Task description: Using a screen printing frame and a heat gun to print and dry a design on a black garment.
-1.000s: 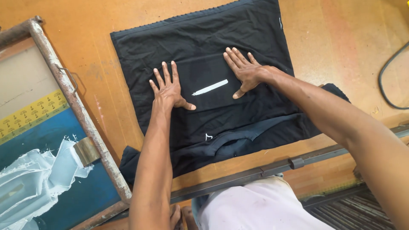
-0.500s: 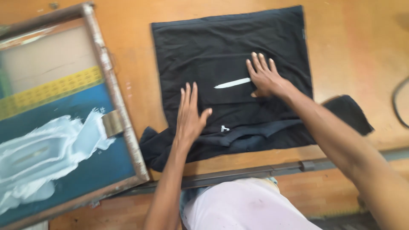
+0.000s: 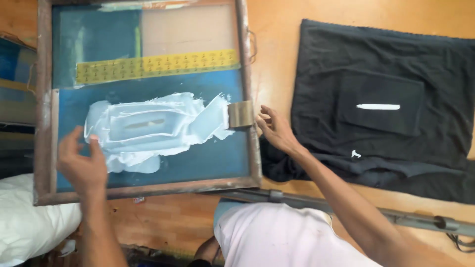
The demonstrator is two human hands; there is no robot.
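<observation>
A wooden printing screen frame (image 3: 44, 109) lies at the left on an orange table (image 3: 277, 44), its blue mesh smeared with white ink (image 3: 148, 126). My left hand (image 3: 81, 165) hovers over the frame's lower left part, fingers apart, holding nothing. My right hand (image 3: 274, 128) reaches toward the frame's right rail, fingers spread beside a small brown block (image 3: 241, 114) on that rail. To the right lies a black garment (image 3: 386, 74) with a pocket panel bearing a white printed stripe (image 3: 378, 107).
A strip of yellow tape (image 3: 158, 64) crosses the screen. A metal bar (image 3: 346, 210) runs along the table's near edge. White cloth (image 3: 24, 222) bulges at the lower left. A dark cable (image 3: 462, 242) lies at the lower right.
Both hands left the black garment and moved left to the screen frame. The view swung left, so the frame now fills the left half.
</observation>
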